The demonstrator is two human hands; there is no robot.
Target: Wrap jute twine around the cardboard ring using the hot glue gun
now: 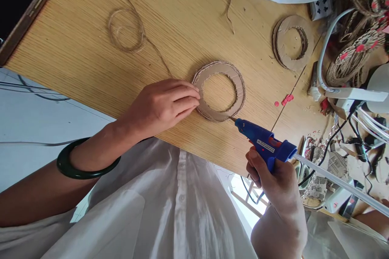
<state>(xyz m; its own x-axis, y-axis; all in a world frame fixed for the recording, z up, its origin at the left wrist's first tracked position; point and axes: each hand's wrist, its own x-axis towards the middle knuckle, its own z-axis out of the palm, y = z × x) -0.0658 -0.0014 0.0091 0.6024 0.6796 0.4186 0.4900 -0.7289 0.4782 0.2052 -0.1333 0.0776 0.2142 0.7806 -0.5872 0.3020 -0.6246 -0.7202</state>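
Observation:
A cardboard ring [208, 109] with twine around its outer edge lies on the wooden table [91, 85]. My left hand [165, 103] has its fingers together on the ring's left edge, where the twine [158, 52] meets it. That twine runs off to a loose coil at the upper left. In my right hand [273, 178] is a blue glue gun [255, 131], held by its handle, with a long clear glue stick out of its back. The gun's nozzle touches or nearly touches the ring's lower right edge.
More cardboard rings [281, 36] lie stacked at the upper right, with small red discs [287, 99] below them. Twine pieces, cables and a white lamp-like object [358, 94] crowd the right side. A dark framed object [28, 14] sits at the upper left.

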